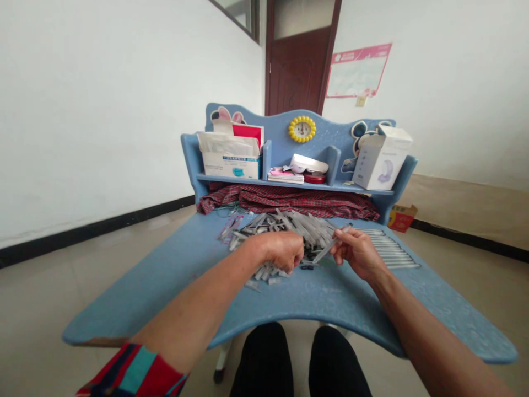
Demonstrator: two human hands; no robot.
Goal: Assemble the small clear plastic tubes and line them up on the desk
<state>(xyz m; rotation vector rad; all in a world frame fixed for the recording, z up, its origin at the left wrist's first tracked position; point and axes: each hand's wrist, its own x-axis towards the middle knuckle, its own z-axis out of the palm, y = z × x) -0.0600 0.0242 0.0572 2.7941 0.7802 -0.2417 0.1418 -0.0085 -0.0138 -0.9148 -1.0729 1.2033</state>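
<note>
A pile of several thin grey strips [289, 229] lies in the middle of a blue desk [182, 270]. My left hand [280, 251] rests curled on the near edge of the pile, its fingers closed over something I cannot make out. My right hand [359, 251] pinches one grey strip [330, 246] that slants up to the right, just right of the pile. A small dark piece [306, 267] lies on the desk between my hands. To the right, several strips lie side by side in a neat row [388, 249].
A red checked cloth [289, 199] lies at the back of the desk under a blue shelf [297, 184]. The shelf holds a mask box [231, 160], books, a white box [382, 157] and a yellow clock [302, 128]. A small orange box [400, 218] sits on the floor.
</note>
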